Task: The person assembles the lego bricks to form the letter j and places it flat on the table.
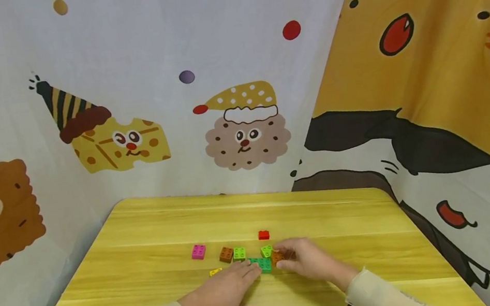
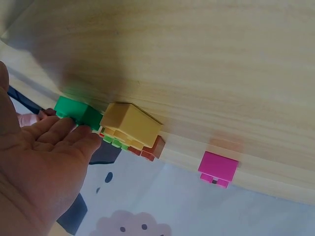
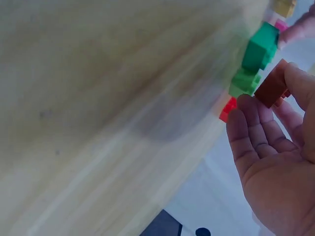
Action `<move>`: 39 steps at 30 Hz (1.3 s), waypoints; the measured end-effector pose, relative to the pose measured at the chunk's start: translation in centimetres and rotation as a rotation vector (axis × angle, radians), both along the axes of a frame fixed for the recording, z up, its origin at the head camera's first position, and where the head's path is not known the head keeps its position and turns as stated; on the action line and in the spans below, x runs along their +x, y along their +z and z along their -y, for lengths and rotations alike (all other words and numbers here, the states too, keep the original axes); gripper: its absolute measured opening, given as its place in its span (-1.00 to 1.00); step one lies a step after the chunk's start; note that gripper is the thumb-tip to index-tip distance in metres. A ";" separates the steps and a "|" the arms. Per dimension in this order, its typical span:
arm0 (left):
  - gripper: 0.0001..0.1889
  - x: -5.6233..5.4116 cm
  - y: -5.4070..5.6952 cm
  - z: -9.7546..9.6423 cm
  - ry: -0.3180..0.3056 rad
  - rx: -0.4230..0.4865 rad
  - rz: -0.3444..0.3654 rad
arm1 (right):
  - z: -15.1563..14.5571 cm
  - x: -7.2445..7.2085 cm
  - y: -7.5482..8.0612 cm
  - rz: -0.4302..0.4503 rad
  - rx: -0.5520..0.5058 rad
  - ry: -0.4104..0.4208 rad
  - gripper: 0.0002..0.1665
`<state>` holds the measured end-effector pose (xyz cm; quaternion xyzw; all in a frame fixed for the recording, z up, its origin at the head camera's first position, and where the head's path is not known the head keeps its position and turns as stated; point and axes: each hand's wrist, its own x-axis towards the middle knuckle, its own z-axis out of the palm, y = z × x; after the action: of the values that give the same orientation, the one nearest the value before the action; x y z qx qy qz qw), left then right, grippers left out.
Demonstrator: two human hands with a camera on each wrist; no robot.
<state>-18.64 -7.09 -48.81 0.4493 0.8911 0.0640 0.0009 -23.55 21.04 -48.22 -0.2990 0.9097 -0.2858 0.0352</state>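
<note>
My right hand [image 1: 309,261] pinches a reddish-brown toy brick [image 3: 271,84] between thumb and fingers, just right of a dark green brick [image 1: 265,264]. In the right wrist view the held brick is tilted. Straight fingers of my left hand [image 1: 227,292] rest on the green brick's studded side, palm over the table. A lime brick [image 3: 244,81] sits beside the green one, near the held brick. Close to the left fingers lies a yellow brick [image 2: 130,123], partly hidden by the hand in the head view.
Behind the hands, a second lime brick [image 1: 239,253] and another brown brick [image 1: 226,254] stand side by side. A magenta brick [image 1: 199,251] lies farther left, a red brick [image 1: 263,235] farther back. The wooden table [image 1: 151,223] meets printed cloth [image 1: 228,30] at its back edge.
</note>
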 end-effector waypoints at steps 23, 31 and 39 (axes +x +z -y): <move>0.05 0.1 -0.3 0.0 -0.016 -0.011 -0.011 | 1.8 0.2 -1.4 -0.004 0.084 0.013 -0.46; 0.06 0.2 -0.2 0.0 -0.012 -0.017 -0.003 | 1.9 0.1 -1.7 -0.002 0.071 0.006 -0.48; 0.06 0.1 -0.2 0.0 -0.013 -0.020 0.000 | 2.8 0.0 -0.9 -0.075 0.162 0.016 -0.49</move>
<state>-18.54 -7.13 -48.98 0.4552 0.8886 0.0551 0.0059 -23.54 18.26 -49.15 -0.3130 0.9281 -0.1998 0.0274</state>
